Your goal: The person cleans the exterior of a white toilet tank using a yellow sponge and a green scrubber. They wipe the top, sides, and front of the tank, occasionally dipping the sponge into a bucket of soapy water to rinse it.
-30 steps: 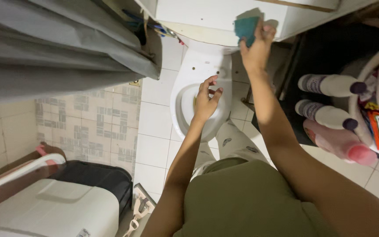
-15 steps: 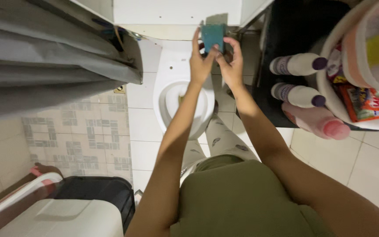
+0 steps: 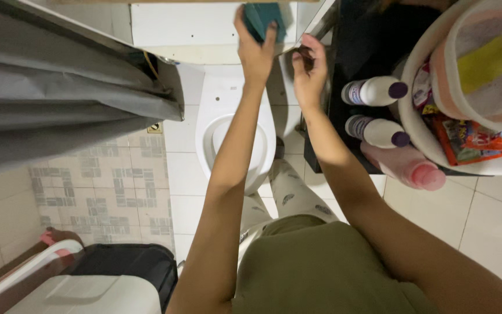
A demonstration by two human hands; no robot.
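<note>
My left hand (image 3: 255, 47) is raised and grips a teal sponge (image 3: 261, 17) against the white cistern (image 3: 187, 26) at the top of the view. My right hand (image 3: 309, 72) hovers just to the right of it, fingers loosely curled and holding nothing. Below both hands stands the white toilet bowl (image 3: 213, 134) with its seat up. My legs in patterned trousers and my olive shirt fill the lower middle.
A grey curtain (image 3: 59, 99) hangs at the left. Two white bottles with purple caps (image 3: 376, 91) and a pink bottle (image 3: 405, 166) lie on a dark shelf at the right, beside a white basin (image 3: 419, 125) holding packets and a tub. A white bin (image 3: 88, 293) stands at the lower left.
The sponge passed from my right hand to my left hand, which rose from over the bowl to the cistern. My right hand let go and drew back to the right.
</note>
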